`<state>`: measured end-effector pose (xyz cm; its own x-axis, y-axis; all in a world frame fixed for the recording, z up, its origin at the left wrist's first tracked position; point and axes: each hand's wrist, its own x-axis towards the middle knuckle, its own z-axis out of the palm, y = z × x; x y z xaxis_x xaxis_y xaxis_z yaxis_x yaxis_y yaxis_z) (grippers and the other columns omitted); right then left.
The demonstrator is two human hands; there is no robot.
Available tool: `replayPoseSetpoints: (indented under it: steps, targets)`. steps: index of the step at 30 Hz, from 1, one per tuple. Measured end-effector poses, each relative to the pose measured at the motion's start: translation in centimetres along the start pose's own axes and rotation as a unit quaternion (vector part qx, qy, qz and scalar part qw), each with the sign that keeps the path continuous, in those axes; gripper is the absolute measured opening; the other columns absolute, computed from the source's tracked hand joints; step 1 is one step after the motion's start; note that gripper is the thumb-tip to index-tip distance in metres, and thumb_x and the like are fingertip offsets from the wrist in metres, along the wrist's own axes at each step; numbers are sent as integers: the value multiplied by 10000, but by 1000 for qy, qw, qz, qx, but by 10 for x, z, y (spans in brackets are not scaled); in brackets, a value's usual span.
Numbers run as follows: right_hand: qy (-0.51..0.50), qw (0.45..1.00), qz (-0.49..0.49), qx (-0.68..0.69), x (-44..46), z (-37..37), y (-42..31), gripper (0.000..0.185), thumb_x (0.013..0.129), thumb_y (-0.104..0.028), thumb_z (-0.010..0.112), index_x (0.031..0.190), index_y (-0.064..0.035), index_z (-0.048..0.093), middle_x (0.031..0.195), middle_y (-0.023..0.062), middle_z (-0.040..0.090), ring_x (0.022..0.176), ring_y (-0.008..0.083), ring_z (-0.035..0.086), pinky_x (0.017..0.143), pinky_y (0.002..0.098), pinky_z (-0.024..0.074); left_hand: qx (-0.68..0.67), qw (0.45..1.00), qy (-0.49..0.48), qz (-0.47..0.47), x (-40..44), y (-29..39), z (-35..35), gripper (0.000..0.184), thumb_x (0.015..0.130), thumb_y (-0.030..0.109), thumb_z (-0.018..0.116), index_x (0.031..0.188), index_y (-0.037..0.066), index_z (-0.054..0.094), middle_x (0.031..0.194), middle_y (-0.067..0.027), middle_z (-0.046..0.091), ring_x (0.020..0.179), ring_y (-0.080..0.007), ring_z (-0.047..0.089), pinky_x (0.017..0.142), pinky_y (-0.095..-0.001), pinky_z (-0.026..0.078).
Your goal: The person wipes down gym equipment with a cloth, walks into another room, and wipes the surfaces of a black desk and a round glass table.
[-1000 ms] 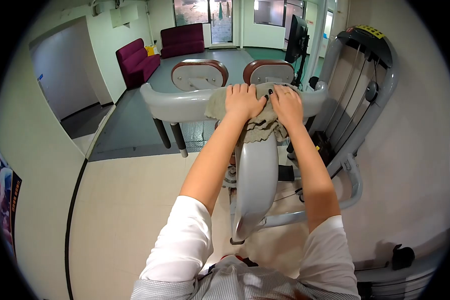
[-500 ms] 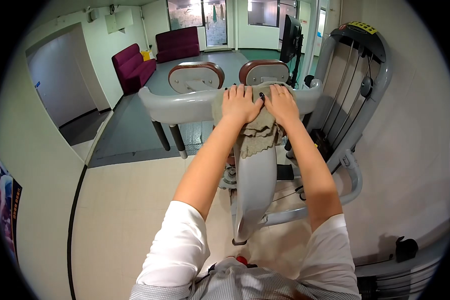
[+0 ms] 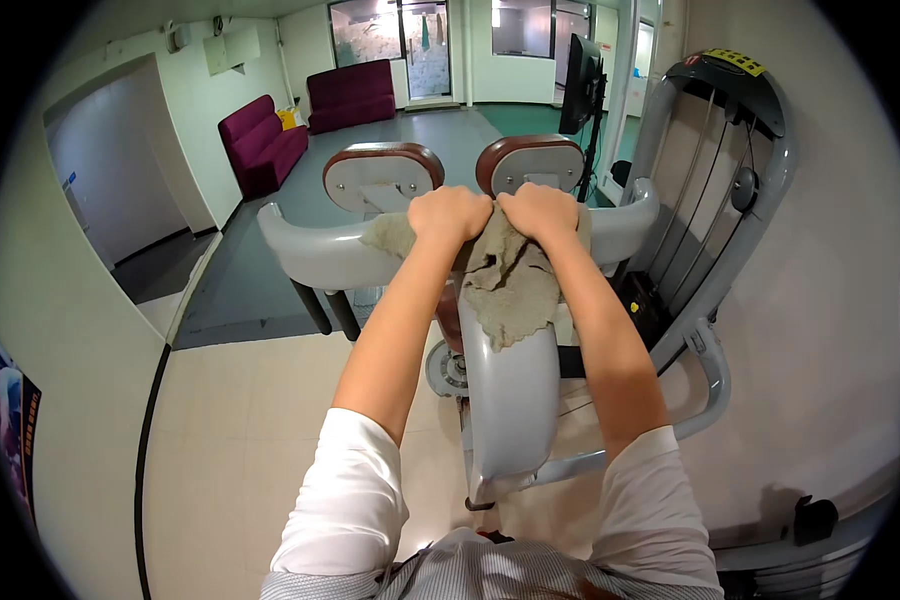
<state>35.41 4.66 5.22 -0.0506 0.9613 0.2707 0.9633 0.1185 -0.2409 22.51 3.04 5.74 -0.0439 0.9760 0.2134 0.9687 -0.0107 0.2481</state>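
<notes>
A rumpled grey-green cloth (image 3: 511, 300) drapes over the top of a grey exercise machine frame (image 3: 515, 415), its lower edge hanging down the central post. My left hand (image 3: 450, 214) is closed on the cloth at the crossbar, knuckles up. Beside it, my right hand (image 3: 542, 212) also grips the cloth, with the two thumbs close together. Part of the cloth sticks out left of my left hand. Just beyond the hands are two brown-edged pads, the left pad (image 3: 383, 178) and the right pad (image 3: 530, 163).
The weight stack tower (image 3: 715, 170) with cables stands at the right near the wall. Further off are a maroon sofa (image 3: 262, 145), a second maroon sofa (image 3: 351, 96) and a black screen (image 3: 578, 85). A doorway (image 3: 125, 180) opens at the left.
Both hands have gone from lying flat on the cloth to fists gripping it. The cloth is bunched differently, and its front flap hangs lower on the post.
</notes>
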Motion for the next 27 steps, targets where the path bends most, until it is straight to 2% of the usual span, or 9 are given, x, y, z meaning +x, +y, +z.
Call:
replayPoseSetpoints:
  steps: [10,13,15,16,19,21,22,24,27]
  targets:
    - [42,996,51,53,31,2,1,332,755,-266,490,936,-36,647,983,167,630,948,310,593,801,392,462,-23,999,8,-23,39,10,2,400,761,316,465,981,32,641,1033,-165,616,970,-316,587,820,-401,457]
    - [106,993,-2,60,31,8,3,318,785,-289,483,893,-37,643,913,159,641,895,320,600,763,399,470,4,996,85,10,40,11,6,353,774,306,480,935,37,642,974,-153,629,938,-304,589,792,-404,462]
    - [175,980,-70,67,30,14,6,335,815,-327,458,906,-55,631,914,138,638,894,307,590,776,413,452,45,972,227,52,39,9,14,329,790,308,483,928,49,630,938,-129,627,923,-286,577,771,-403,462]
    - [174,980,-67,67,27,16,8,335,815,-327,458,906,-55,631,914,138,638,894,307,590,776,413,452,45,972,226,54,38,9,18,329,790,308,483,928,49,630,938,-129,627,923,-286,577,771,-403,462]
    - [203,976,-75,25,24,25,12,356,822,-350,449,991,-83,615,1006,102,620,974,266,554,836,415,402,38,965,251,72,33,8,22,350,800,313,469,995,56,604,989,-125,600,993,-282,525,815,-408,434]
    - [270,958,-99,2,18,35,15,377,826,-368,437,1042,-107,602,1085,64,595,1051,226,507,890,415,343,20,977,206,57,27,8,22,419,813,339,444,1109,66,558,1162,-143,527,1141,-290,427,924,-433,357]
    - [271,957,-100,2,17,35,17,377,826,-368,437,1042,-107,602,1085,64,595,1051,226,507,890,415,343,21,976,208,56,25,7,24,419,813,339,444,1109,66,558,1162,-143,527,1141,-290,427,924,-433,357]
    - [237,967,-94,-16,7,35,19,415,835,-370,392,1111,-125,583,1193,76,545,1098,237,496,894,408,357,40,971,225,75,18,5,31,474,828,367,407,1206,100,505,1303,-152,416,1258,-295,291,1012,-466,243]
    - [152,981,-108,-45,-6,26,22,409,848,-342,383,1160,-136,549,1238,75,511,1126,237,471,914,405,340,62,962,250,89,7,4,39,493,838,386,381,1252,136,477,1366,-146,346,1301,-290,225,1040,-494,175]
